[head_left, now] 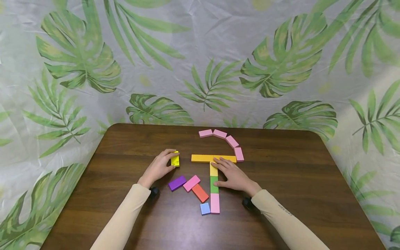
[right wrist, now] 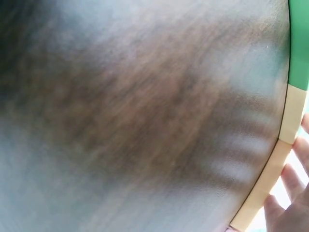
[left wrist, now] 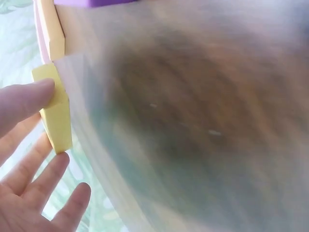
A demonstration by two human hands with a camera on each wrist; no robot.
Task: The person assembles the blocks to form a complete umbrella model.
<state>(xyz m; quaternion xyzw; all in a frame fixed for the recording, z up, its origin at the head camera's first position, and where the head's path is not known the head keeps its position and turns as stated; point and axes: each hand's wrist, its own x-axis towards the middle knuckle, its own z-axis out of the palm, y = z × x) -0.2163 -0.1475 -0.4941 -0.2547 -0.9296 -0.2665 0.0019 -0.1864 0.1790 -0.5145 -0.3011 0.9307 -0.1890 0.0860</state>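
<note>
The left hand (head_left: pixel 158 166) holds the yellow block (head_left: pixel 175 161) in a pinch, thumb and fingers apart only as much as the block requires; such a light grip probably allows fine turning. This block is left of the orange bar (head_left: pixel 200 158), toward the left edge of the table (head_left: pixel 125 170); whether it touches the table, I cannot tell. The right hand (head_left: pixel 235 176) is loosely spread and grasps nothing: its fingers rest at the bar and the pale block (head_left: pixel 213 172), its thumb at the green block (head_left: pixel 214 189), perhaps to steady these pieces in line. The bar lies nearly parallel to the far edge, and its right end meets the pink curve (head_left: pixel 232 141), so the two seem placed as one outline. The purple block (head_left: pixel 177 183), red block (head_left: pixel 200 193) and blue block (head_left: pixel 205 208) lie nearer to the near edge, at different angles.
</note>
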